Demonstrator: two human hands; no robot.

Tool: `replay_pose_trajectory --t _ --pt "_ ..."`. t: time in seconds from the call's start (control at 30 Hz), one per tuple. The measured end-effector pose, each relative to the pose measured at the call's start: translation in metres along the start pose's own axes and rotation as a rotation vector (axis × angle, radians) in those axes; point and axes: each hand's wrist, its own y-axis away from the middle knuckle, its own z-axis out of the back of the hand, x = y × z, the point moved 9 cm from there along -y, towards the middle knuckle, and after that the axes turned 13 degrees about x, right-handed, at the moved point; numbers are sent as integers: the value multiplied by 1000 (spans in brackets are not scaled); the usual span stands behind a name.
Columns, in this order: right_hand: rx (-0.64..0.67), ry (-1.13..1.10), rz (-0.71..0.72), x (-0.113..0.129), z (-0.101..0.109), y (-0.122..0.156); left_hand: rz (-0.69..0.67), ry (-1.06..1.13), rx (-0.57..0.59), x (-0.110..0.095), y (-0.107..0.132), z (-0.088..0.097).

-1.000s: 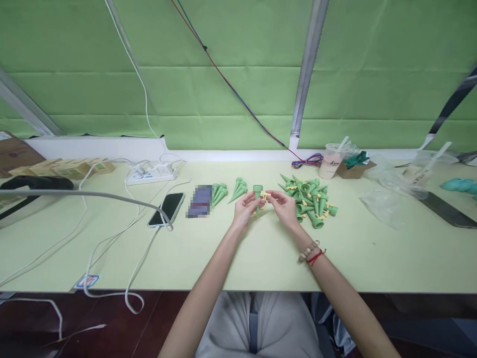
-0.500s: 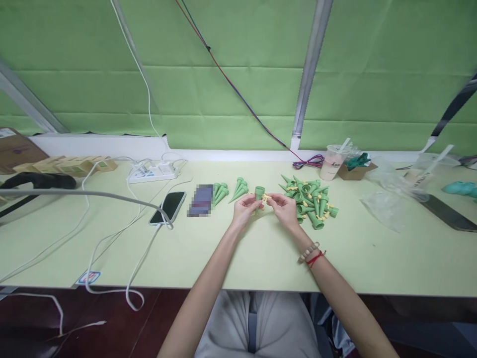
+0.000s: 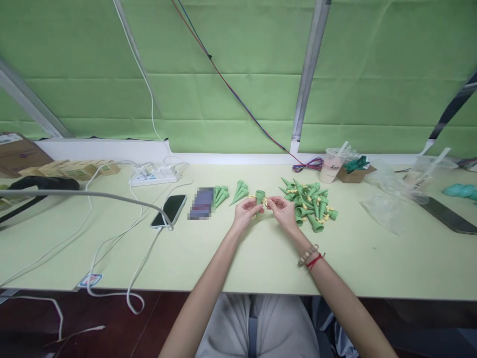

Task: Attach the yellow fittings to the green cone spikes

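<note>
My left hand (image 3: pixel 243 213) is closed round a green plastic watering spike (image 3: pixel 260 195), which stands upright with its wide end up. At the spike's side, my right hand (image 3: pixel 283 213) pinches a small yellow valve piece (image 3: pixel 265 203); the fingertips hide part of it. Just right of my right hand lies a loose pile of green spikes (image 3: pixel 316 224), many with yellow pieces on them. Beyond my left hand, a few green spikes (image 3: pixel 239 192) lie side by side, and another small group of spikes (image 3: pixel 222 195) lies further left.
To the left are a blurred-out dark item (image 3: pixel 201 203), a phone (image 3: pixel 169 211), white cables (image 3: pixel 136 268) and a power strip (image 3: pixel 156 175). A drink cup (image 3: pixel 331 166), a small cardboard box (image 3: pixel 356 174), plastic bags (image 3: pixel 382 211) and a dark phone (image 3: pixel 449 215) are at the right.
The view has tilted slightly, so everything sits a little lower. Both hands stay at the same spike, with my right fingers shifted slightly at the yellow piece.
</note>
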Motion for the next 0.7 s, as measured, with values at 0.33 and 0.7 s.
replay_pose_trajectory --t 0.33,0.7 --pt "173 633 283 35 -9 6 57 109 -43 11 -1 5" --pt "154 711 253 31 -7 5 22 53 50 11 0 -8"
